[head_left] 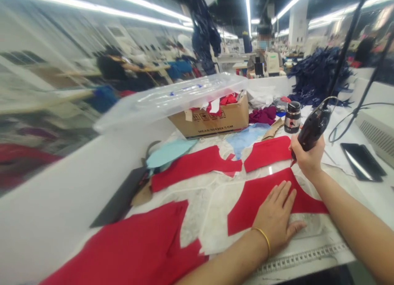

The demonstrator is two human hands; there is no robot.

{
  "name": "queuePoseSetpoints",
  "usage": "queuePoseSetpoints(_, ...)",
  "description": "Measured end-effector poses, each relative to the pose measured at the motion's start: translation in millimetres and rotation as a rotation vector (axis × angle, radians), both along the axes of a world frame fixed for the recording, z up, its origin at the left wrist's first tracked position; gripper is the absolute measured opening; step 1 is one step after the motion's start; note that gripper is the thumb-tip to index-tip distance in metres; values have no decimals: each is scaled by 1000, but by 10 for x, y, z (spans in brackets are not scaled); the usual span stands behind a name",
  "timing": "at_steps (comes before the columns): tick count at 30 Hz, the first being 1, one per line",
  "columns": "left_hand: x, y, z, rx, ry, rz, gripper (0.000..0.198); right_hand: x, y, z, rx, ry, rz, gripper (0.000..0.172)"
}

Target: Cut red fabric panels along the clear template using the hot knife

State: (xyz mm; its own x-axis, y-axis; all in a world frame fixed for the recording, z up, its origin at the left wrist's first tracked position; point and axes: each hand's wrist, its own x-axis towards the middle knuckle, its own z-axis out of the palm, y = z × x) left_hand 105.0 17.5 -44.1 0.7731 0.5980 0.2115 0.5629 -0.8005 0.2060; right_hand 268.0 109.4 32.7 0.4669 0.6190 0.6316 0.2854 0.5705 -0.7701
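Observation:
My left hand [275, 217] lies flat, fingers stretched out, on a red cut fabric piece [246, 205] with a curved edge. In my right hand [309, 159] is a black hand-held tool [312, 129], with a wire loop at its top. The tool's lower end is by the far tip of that piece; its exact contact is partly hidden. Just beyond lies a second red fabric piece [266, 153], and a third red piece [192, 166] is to its left. A larger stack of red fabric [129, 248] fills the near left.
A cardboard box [212, 122] of red scraps stands behind, under a clear plastic lid [172, 98]. A metal jar [292, 117], a phone [360, 162] and a dark fabric heap [321, 75] are to the right. A measuring tape [304, 254] runs along the near edge.

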Motion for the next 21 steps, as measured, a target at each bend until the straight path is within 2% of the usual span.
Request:
queuePoseSetpoints(11, 21, 6, -17, 60, -3, 5, 73, -16, 25, -38, 18, 5, -55, 29)
queuePoseSetpoints(16, -14, -82, 119, 122, 33, -21, 79, 24, -22, -12, 42, 20, -61, 34)
queuePoseSetpoints(21, -86, -373, 271, 149, 70, 30, 83, 8, -196, 89, -56, 112, -51, 38)
